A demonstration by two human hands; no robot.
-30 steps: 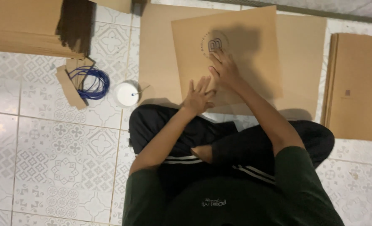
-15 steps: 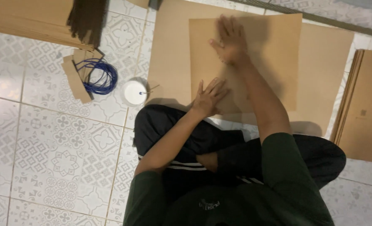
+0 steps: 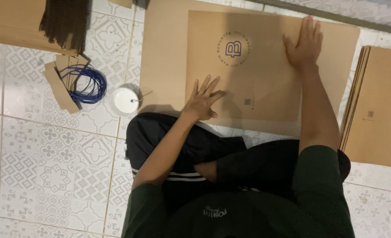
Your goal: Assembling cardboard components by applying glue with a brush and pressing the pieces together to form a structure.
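Hands press flat on a brown paper bag [image 3: 266, 70] that lies on a larger sheet of brown paper [image 3: 164, 66] on the tiled floor [image 3: 41, 154]. Left hand [image 3: 203, 100] rests at the bag's near left edge, fingers spread open; right hand [image 3: 304, 44] lies on its far right part, fingers straight and together. Nearby sit a white tape roll [image 3: 125, 101], a blue wire coil [image 3: 87, 83] and a stack of bags [image 3: 378, 105].
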